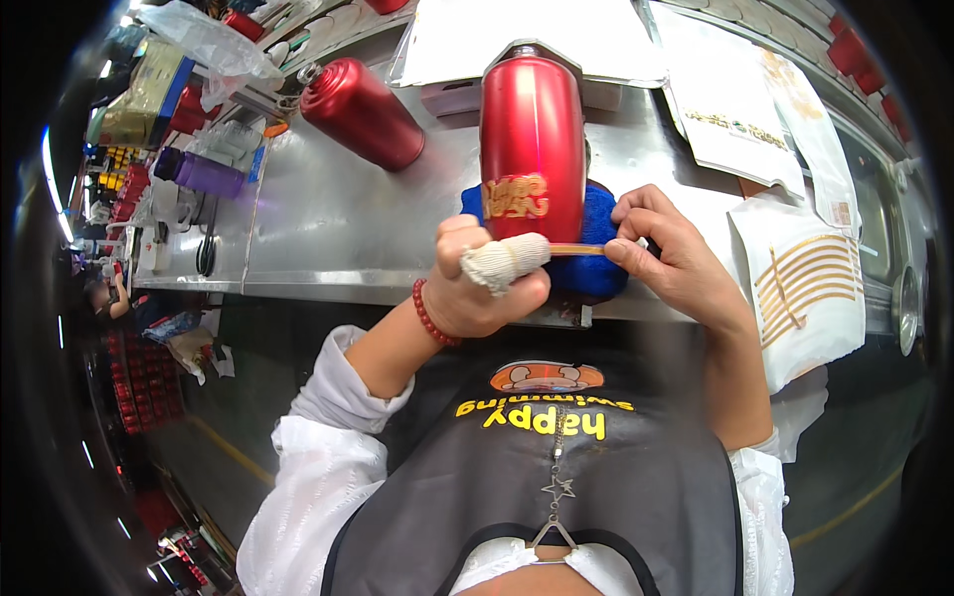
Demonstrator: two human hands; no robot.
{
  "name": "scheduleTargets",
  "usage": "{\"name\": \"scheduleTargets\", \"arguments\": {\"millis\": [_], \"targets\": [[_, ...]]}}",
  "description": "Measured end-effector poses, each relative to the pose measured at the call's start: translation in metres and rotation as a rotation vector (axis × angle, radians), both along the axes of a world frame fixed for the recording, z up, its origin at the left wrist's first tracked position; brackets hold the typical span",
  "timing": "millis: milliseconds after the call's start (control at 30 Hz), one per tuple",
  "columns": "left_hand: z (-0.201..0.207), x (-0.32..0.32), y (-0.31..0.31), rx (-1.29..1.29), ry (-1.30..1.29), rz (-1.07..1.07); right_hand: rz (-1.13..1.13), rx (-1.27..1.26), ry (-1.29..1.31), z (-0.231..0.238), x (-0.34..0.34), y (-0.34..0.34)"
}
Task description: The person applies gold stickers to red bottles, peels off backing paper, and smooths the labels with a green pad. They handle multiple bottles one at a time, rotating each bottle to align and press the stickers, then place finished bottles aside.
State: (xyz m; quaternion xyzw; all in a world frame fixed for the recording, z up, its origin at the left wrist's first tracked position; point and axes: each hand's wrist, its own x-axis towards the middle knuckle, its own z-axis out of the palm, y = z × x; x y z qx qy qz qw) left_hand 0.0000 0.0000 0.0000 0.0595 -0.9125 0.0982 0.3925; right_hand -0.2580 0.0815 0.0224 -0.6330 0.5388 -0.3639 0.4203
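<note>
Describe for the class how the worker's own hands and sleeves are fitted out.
The left hand has a cream, ribbed knit finger cover over one digit, and a red bead bracelet rings that wrist. The right hand shows no covering or jewellery. Both arms have loose white sleeves, the left sleeve and the right sleeve, leaving the wrists bare.

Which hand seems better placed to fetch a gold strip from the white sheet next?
Probably the right hand: nearer the white sheet, though holding a strip. The left hand is farther, by the red bottle.
</note>
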Motion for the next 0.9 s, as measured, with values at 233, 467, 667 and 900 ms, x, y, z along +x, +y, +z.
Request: {"name": "scheduleTargets", "arguments": {"millis": [233,467,667,900], "targets": [[0.007,-0.011,-0.005,-0.016,-0.056,-0.049,-0.041,-0.073,0.026,-0.003,-0.001,-0.001],[0.001,-0.006,0.002,-0.041,0.001,0.062,-0.004,-0.093,0.063,0.002,0.002,0.001],[0.006,-0.008,-0.001,-0.053,-0.038,-0.022,-0.025,-0.091,0.097,-0.002,0.003,-0.001],[0.018,-0.024,0.003,-0.084,-0.101,0.186,-0.033,-0.11,0.074,-0.002,0.002,0.001]]}}
